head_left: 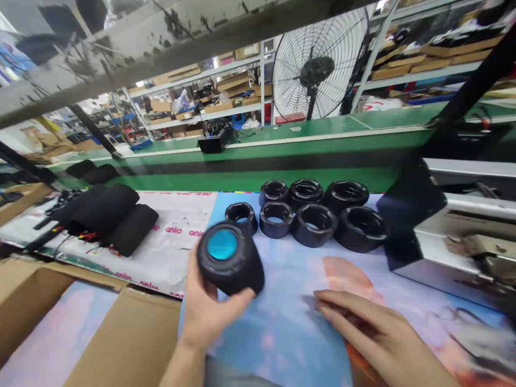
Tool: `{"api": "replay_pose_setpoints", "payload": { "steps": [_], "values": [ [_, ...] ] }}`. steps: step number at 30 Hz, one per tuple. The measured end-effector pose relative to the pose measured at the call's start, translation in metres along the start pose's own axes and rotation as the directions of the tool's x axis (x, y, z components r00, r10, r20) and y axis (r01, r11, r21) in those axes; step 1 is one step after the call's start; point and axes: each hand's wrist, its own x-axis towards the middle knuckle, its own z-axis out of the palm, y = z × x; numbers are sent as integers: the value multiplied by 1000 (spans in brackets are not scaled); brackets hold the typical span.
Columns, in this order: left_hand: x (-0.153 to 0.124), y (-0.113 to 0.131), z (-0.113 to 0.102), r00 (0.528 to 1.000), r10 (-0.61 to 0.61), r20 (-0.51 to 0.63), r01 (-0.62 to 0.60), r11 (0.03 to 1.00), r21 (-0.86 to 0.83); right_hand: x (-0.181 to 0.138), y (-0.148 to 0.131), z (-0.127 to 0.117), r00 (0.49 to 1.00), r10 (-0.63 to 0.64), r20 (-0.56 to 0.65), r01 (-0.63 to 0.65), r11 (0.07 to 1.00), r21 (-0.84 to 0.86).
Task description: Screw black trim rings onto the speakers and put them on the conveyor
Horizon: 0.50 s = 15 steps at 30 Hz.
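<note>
The left hand [207,312] is wrapped around a black cylindrical speaker [230,259] with a blue end cap, holding it tilted just above the near edge of the printed mat [290,322]. The right hand [371,330] lies flat on the mat to the right, fingers extended and holding nothing. Farther back on the mat stand two rows of black ring-shaped housings [314,212]. To the left lie black fabric sleeves [108,215], and open cardboard boxes [121,344] sit near left.
</note>
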Motion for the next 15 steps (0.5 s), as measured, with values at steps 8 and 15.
{"api": "replay_pose_setpoints", "payload": {
  "steps": [8,15],
  "values": [
    [-45,-16,48,974,-108,199,132,985,-113,10,-23,18,994,44,102,-68,967,245],
    [-33,-12,26,906,24,423,95,961,-259,17,-37,29,994,86,69,-105,923,371]
  ]
}}
